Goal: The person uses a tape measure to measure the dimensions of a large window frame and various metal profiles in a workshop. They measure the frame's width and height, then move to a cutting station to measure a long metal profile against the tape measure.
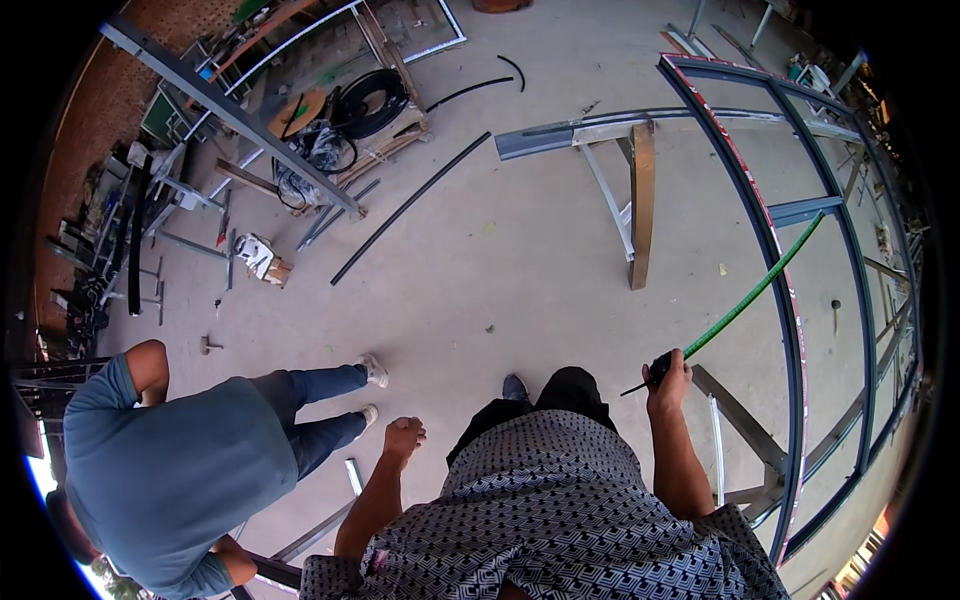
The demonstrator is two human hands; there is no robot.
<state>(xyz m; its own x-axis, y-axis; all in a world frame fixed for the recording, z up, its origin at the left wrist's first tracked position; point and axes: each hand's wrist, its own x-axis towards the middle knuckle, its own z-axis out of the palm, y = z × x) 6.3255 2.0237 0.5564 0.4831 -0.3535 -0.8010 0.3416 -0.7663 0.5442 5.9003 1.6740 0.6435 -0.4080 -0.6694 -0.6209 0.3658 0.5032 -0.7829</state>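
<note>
A right hand [673, 388], nearer the metal frame [863, 300], has its grip closed on a tape measure [659, 367], the green blade [745, 304] slanting forward and right toward a crossbar [800, 210], contact unclear, while the curled left hand [404, 438] shows nothing held.
</note>
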